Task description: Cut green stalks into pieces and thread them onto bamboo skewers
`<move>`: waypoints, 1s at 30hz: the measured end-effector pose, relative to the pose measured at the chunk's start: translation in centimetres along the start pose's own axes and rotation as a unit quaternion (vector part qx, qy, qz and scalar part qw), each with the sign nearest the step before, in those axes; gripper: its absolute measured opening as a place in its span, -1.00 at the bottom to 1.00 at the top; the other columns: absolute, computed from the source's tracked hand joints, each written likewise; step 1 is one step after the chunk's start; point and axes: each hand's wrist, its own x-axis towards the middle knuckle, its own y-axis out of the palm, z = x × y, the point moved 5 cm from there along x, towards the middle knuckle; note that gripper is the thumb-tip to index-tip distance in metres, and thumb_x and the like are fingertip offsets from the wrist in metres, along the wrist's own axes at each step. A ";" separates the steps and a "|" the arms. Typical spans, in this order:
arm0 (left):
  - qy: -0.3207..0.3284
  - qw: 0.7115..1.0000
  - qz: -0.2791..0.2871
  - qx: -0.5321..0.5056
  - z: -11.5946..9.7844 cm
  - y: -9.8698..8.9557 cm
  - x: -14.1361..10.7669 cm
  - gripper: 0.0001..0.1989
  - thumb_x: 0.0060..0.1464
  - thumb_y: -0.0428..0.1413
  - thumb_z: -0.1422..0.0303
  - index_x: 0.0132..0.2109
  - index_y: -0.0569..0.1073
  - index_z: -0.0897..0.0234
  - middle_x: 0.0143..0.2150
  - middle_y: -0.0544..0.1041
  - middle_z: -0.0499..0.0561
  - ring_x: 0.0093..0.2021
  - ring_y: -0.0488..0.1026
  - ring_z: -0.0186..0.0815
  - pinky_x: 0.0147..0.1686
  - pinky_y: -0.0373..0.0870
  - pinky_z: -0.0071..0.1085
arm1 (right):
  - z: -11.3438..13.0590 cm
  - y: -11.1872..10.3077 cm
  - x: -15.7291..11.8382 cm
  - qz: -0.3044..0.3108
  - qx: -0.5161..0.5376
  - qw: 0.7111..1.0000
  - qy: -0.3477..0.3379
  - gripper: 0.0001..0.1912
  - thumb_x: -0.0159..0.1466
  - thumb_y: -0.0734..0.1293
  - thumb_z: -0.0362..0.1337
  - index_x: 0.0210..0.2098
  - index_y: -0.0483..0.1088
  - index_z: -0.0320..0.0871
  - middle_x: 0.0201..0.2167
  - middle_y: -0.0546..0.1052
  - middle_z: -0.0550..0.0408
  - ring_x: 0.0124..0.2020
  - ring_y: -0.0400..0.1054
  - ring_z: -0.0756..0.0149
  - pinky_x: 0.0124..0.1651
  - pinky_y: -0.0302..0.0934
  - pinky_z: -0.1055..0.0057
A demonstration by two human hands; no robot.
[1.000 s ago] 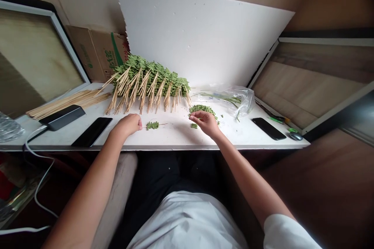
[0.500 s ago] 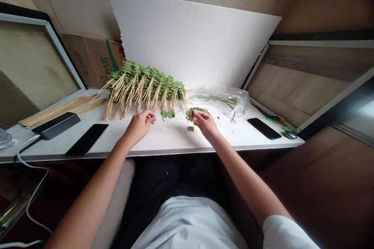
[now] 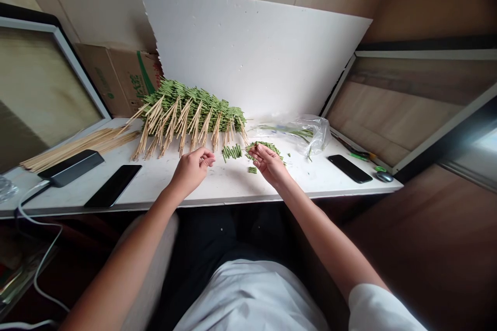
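Observation:
My left hand [image 3: 193,169] is closed in a pinch on a bamboo skewer, whose held end is hidden by the fingers. A short row of cut green stem pieces [image 3: 232,152] sits crosswise along this skewer, between my two hands. My right hand [image 3: 268,164] is pinched shut close to the skewer's right end; whatever is between its fingertips is too small to make out. Behind and beneath it lies a loose heap of cut green pieces [image 3: 276,149]. Just below its fingers, a small group of green pieces [image 3: 252,169] lies side by side on the white table [image 3: 225,186].
Stacked green skewers [image 3: 194,108] fill the back left, sticks pointing forward. Bare bamboo skewers [image 3: 77,147] lie at left, near a dark box-shaped device [image 3: 72,166] and a phone [image 3: 113,186]. To the right are a plastic bag [image 3: 316,132] with green stems and another phone [image 3: 349,168].
My left hand has moved right, carrying the skewer with its row of green pieces closer to my right hand. The right hand stays pinched in nearly the same place.

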 end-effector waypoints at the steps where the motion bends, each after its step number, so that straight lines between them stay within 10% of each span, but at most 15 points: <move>1: -0.001 1.000 -0.001 0.000 0.0 0.0 0.0 -0.93 0.31 0.17 0.35 -0.15 0.54 0.21 -0.31 0.66 0.02 -0.28 0.64 -0.19 -0.17 0.55 -0.27 | 0.0 0.0 -0.1 -0.001 -0.003 1.000 0.000 -0.58 0.06 0.68 0.05 -0.20 0.63 -0.01 -0.11 0.71 0.08 0.06 0.59 0.17 -0.28 0.40 0.48; 30: 0.022 0.992 -0.078 0.097 -2.6 0.0 -0.9 -0.92 0.29 0.16 0.46 -0.19 0.53 0.20 -0.32 0.69 0.01 -0.30 0.65 -0.17 -0.25 0.48 -0.33 | 0.5 1.5 -1.8 -0.132 -0.025 0.986 -0.103 -0.62 0.05 0.67 -0.01 -0.23 0.67 -0.05 -0.17 0.73 0.00 0.05 0.59 0.06 -0.28 0.34 0.39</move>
